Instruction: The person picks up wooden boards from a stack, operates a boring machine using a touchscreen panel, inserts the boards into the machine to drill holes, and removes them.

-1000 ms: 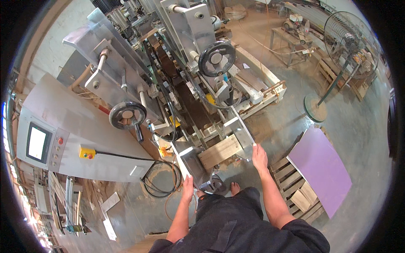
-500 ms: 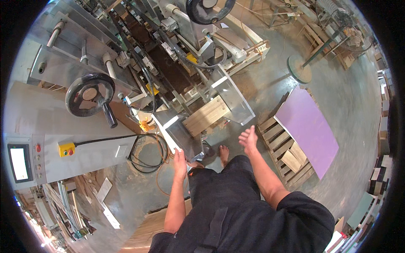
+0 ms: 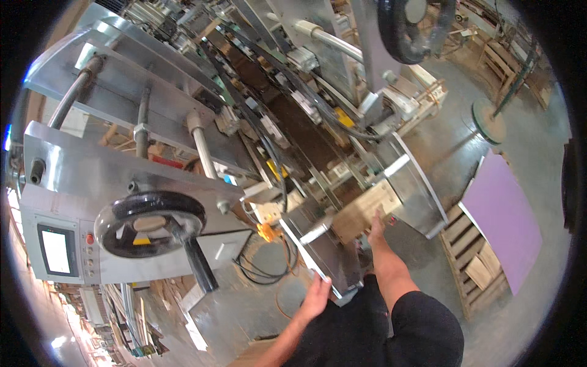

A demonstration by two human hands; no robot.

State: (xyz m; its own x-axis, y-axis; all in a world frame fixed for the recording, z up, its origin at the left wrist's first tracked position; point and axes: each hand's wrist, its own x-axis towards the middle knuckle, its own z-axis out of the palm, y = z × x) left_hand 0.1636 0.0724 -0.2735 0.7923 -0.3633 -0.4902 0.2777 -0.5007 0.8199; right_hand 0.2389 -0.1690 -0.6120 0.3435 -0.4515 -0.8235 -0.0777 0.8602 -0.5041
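My left hand (image 3: 317, 295) grips the near edge of a metal side plate (image 3: 321, 248), thumb and fingers at its pale rim. A second metal side plate (image 3: 416, 183) stands to the right. Between the two plates lies a light wooden board (image 3: 367, 211). My right hand (image 3: 376, 231) is at the board's near side, its fingers stretched out and close together. Whether its fingertips press on the wood I cannot tell. Beyond the board, a machine track (image 3: 293, 122) with rails and small blocks runs away from me.
Black handwheels stand at left (image 3: 150, 225) and upper right. A control panel with a lit screen (image 3: 57, 251) is at far left. Black cable (image 3: 260, 272) coils on the floor. At right, a wooden pallet (image 3: 465, 260) carries a purple sheet (image 3: 504, 220). A round stand base (image 3: 489, 121) lies beyond.
My view has moved forward, closer to the machine. My right hand has gone from free air near the right plate to the wooden board. My left hand stays on the left plate.
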